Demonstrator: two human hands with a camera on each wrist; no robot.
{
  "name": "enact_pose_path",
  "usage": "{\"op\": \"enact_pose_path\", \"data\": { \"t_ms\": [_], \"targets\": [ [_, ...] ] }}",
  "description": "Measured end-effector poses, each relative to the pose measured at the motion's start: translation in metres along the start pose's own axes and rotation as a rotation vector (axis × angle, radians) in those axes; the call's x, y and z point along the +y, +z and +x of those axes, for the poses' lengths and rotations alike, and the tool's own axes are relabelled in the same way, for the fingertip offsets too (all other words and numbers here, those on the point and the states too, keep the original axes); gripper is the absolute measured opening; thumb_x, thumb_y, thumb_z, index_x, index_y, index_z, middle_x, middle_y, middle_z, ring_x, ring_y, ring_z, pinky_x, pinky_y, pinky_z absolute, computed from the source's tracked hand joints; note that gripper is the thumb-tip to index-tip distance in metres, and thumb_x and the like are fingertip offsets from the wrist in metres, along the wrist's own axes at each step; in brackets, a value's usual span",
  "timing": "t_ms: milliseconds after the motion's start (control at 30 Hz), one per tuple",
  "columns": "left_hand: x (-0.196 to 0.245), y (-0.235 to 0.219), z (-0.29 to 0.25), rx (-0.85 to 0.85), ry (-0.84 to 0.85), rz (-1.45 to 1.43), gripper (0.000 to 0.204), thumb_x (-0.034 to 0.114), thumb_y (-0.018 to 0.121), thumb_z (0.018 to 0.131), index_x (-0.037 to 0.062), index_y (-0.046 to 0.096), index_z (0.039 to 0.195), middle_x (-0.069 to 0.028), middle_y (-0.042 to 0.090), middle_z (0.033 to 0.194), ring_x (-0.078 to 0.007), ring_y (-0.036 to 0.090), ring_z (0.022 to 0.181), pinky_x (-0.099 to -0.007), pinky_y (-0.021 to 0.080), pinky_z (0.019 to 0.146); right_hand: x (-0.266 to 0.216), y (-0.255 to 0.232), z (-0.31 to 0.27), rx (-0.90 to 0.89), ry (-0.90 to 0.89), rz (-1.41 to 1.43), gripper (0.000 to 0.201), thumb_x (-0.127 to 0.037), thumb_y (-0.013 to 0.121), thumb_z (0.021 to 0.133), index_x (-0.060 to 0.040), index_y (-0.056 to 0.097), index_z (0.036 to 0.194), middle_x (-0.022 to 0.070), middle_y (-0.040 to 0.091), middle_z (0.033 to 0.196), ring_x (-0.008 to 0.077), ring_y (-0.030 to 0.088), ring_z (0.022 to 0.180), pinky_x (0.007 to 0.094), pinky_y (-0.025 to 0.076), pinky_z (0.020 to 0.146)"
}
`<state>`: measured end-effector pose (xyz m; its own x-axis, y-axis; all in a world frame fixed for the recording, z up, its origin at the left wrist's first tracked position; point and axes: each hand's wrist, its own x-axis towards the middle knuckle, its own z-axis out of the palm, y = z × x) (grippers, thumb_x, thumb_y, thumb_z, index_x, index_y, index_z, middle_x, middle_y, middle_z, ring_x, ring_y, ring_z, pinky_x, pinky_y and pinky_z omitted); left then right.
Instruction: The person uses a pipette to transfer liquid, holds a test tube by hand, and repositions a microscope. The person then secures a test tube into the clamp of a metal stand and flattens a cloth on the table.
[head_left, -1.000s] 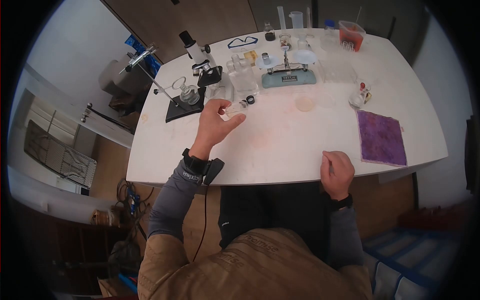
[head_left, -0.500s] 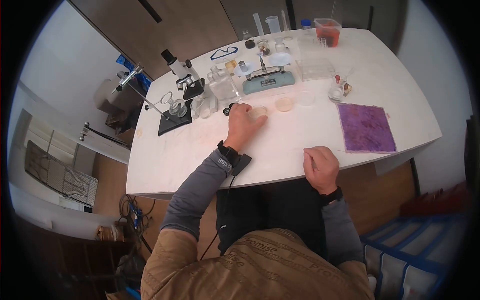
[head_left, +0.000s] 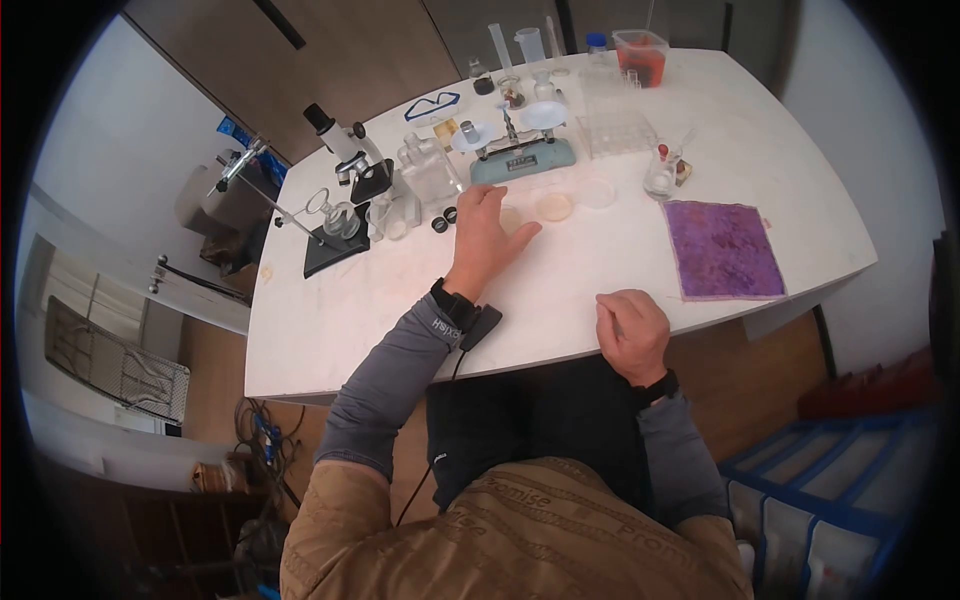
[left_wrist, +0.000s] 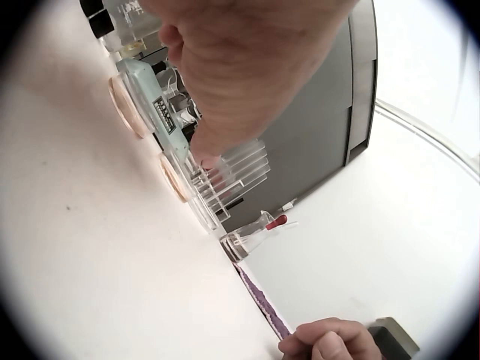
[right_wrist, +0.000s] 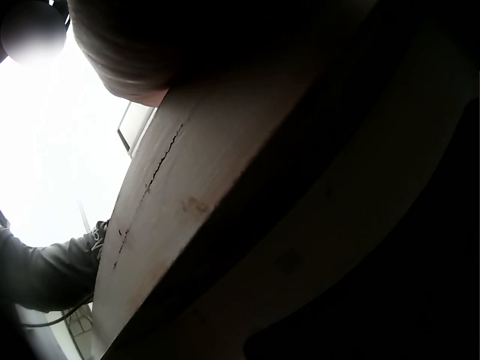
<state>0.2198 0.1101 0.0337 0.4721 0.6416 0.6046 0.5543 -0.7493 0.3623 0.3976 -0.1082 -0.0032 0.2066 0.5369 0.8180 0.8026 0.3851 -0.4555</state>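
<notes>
My left hand (head_left: 485, 235) is over the table, its thumb and fingers spread apart beside a shallow petri dish (head_left: 511, 218) that it partly hides. In the left wrist view that petri dish (left_wrist: 129, 105) sits on the tabletop, and the hand is above and beyond it with nothing gripped. A second petri dish (head_left: 553, 207) with pale yellowish contents lies to its right, followed by a clear, colourless dish (head_left: 598, 193). Two small black rings (head_left: 439, 225) lie left of the left hand. At the table's front edge my right hand (head_left: 634, 335) rests loosely curled, holding nothing visible.
Behind the dishes stands a teal balance (head_left: 525, 160), with a clear rack (head_left: 615, 135) to its right. A microscope (head_left: 345, 150), ring stand (head_left: 335, 240) and flat clear bottle (head_left: 428, 168) are at left. A small flask (head_left: 660, 180) and purple cloth (head_left: 722, 250) lie right.
My left hand moved right with the petri dish, set it on the table beside the second dish, and let it go. My right hand stayed at the table edge.
</notes>
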Motion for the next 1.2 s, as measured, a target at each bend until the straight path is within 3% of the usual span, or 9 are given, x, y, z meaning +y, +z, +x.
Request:
{"op": "enact_pose_path", "data": {
  "t_ms": [233,400,800,1000,1200],
  "targets": [
    [0.003,0.036,0.029,-0.174,0.022,0.106,0.068,0.038,0.093,0.072,-0.0058,0.074,0.12,-0.0223,0.063,0.129,-0.0383,0.057,0.123,-0.0453,0.047,0.108,0.0,0.001,0.0,0.0,0.003,-0.023,0.012,0.002,0.075,0.082,-0.0023,0.075,0.094,0.0119,0.07,0.085,0.0303,0.069,0.075,0.0392,0.055,0.065],
    [-0.003,0.05,0.041,-0.275,0.063,0.144,0.061,0.047,0.088,0.071,-0.0032,0.078,0.104,-0.0209,0.068,0.117,-0.0385,0.057,0.119,-0.0447,0.046,0.105,0.0,0.001,0.001,-0.008,0.019,-0.021,0.012,0.002,0.075,0.082,-0.0024,0.075,0.094,0.0117,0.07,0.085,0.0305,0.069,0.074,0.0393,0.055,0.064],
    [-0.002,0.053,0.045,-0.285,-0.033,0.097,0.054,0.045,0.085,0.071,-0.003,0.076,0.096,-0.0216,0.067,0.112,-0.0403,0.057,0.114,-0.0447,0.049,0.102,0.001,0.003,0.001,-0.035,-0.005,-0.045,0.011,0.001,0.075,0.084,-0.0012,0.075,0.095,0.0121,0.07,0.085,0.0304,0.069,0.075,0.039,0.055,0.065],
    [-0.006,0.009,0.03,-0.155,0.015,-0.033,0.052,0.041,0.087,0.073,-0.0043,0.074,0.095,-0.0206,0.066,0.108,-0.0401,0.058,0.111,-0.0454,0.051,0.098,0.002,0.005,-0.002,-0.051,-0.002,-0.037,0.012,0.002,0.074,0.084,-0.001,0.075,0.096,0.0132,0.071,0.087,0.0321,0.069,0.078,0.0407,0.056,0.067],
    [-0.045,-0.081,0.009,-0.174,-0.06,0.079,0.049,0.038,0.089,0.075,-0.0025,0.074,0.099,-0.0193,0.068,0.109,-0.037,0.062,0.111,-0.0427,0.051,0.098,0.001,0.007,-0.005,-0.065,0.008,-0.042,0.014,0.002,0.072,0.085,-0.0011,0.074,0.099,0.0146,0.071,0.088,0.0336,0.069,0.079,0.0415,0.056,0.069]
  ]
}}
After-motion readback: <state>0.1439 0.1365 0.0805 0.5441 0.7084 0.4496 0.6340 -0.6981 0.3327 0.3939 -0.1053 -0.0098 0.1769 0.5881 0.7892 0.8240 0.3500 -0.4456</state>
